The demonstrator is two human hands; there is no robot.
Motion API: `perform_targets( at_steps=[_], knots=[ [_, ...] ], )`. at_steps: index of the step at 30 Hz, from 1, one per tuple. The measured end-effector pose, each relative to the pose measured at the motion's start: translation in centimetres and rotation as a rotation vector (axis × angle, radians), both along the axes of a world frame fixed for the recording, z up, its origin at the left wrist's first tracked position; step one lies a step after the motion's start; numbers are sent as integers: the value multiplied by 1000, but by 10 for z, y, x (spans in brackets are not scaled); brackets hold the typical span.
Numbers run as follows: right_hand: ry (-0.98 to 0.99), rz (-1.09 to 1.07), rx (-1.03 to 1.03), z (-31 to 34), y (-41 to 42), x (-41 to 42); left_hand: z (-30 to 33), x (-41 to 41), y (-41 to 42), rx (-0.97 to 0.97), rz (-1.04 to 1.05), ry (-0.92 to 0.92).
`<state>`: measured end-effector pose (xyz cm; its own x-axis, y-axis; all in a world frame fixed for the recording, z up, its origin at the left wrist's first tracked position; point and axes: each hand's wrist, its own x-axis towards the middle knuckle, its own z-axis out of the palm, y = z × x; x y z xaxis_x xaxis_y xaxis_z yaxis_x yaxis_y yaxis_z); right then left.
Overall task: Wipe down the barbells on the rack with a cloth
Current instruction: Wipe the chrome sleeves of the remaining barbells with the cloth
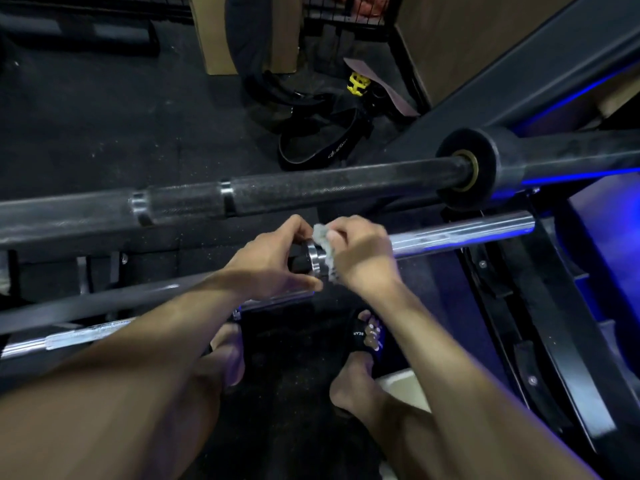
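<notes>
I see the chrome barbell (pixel 460 232) lying across the rack (pixel 540 306), its long axis running left to right and rising slightly toward the right end; my right hand (pixel 363 254) has its fingers curled round a grey cloth (pixel 323 247) against the collar; my left hand (pixel 273 261) grips the dark shaft beside it, hiding it; a black barbell (pixel 311 192) lies parallel beyond.

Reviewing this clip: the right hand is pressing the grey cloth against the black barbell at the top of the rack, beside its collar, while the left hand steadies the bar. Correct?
Not quite. The head view shows the right hand pressing the grey cloth against the chrome barbell lower on the rack, beside its collar, not the black barbell. The left hand does steady the bar.
</notes>
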<state>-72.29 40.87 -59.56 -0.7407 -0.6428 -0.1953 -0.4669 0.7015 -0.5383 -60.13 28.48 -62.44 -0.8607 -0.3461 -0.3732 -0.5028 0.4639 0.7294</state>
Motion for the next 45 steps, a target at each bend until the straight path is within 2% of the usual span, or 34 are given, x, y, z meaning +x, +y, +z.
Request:
perform_targets(
  at_steps=[3, 4, 6, 7, 9, 13, 15, 19, 21, 23, 26, 29, 31, 32, 33, 35, 36, 39, 41, 43, 45],
  knots=[
    [-92, -224, -120, 7, 25, -40, 1, -2, 5, -151, -61, -93],
    [-195, -323, -232, 13, 35, -52, 1, -3, 7, -207, -72, -128],
    [-535, -481, -457, 23, 50, -60, 0, -7, 10, -285, -75, -175],
    [-680, -511, -486, 24, 54, -57, 0, -8, 12, -296, -73, -190],
    [-761, -517, -410, 16, 56, -46, -1, -9, 13, -305, -65, -195],
    [-706, -484, -388, 0, 37, -28, -1, -8, 13, -299, -66, -190],
    [-627, -344, -346, 1, 30, -14, -2, -7, 12, -300, -64, -184],
    [-173, -105, -348, -3, 32, 1, -4, -7, 11, -293, -58, -169],
    [6, -25, -194, -9, 36, -2, -4, -7, 11, -290, -53, -166],
    [208, -4, 17, -13, 43, -11, -4, -8, 11, -291, -58, -161],
    [431, -106, 109, -13, 58, -29, -5, -7, 11, -289, -59, -153],
    [423, -188, 29, -13, 49, -16, -6, -8, 10, -279, -53, -147],
    [422, -32, 3, -23, 32, 17, -5, -8, 11, -271, -46, -140],
    [481, 62, -5, -29, 26, 29, -5, -8, 11, -266, -40, -135],
    [540, 137, 7, -34, 24, 29, -5, -7, 10, -264, -32, -130],
    [491, 160, 116, -34, 37, 0, -4, -7, 10, -267, -38, -132],
    [463, 96, 174, -34, 51, -21, -4, -7, 10, -269, -47, -136],
    [463, -280, 166, -22, 85, -59, -4, -5, 10, -262, -54, -156],
    [462, -338, 137, -26, 74, -48, -1, -7, 9, -249, -57, -168],
    [396, -174, 50, -27, 47, -13, 1, -8, 10, -238, -67, -184],
    [421, 204, -83, -36, 34, 19, 1, -9, 9, -233, -73, -179]
  ],
)
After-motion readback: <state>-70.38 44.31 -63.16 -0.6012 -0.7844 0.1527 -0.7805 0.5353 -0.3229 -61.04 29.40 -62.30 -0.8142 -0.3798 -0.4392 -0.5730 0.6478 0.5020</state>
